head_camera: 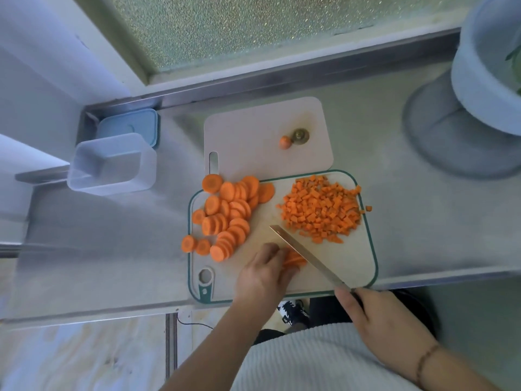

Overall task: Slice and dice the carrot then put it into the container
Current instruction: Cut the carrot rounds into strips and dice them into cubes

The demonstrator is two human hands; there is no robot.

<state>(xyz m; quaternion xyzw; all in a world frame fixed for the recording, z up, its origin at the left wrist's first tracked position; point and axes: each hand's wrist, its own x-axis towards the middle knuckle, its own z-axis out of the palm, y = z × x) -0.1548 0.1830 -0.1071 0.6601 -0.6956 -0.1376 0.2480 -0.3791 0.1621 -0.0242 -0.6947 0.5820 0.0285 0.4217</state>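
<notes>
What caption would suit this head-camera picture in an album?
Left hand steadies carrot slices while right hand works the knife; diced carrot piles up.

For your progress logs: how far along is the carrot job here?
Done: a diced pile on the cutting board. In hand: left hand steadies slices under the knife held by right hand. Left: many rounds undiced; container empty.

Sliced carrot rounds point(225, 215) beside diced carrot point(321, 211); clear container point(112, 165) empty.
</notes>
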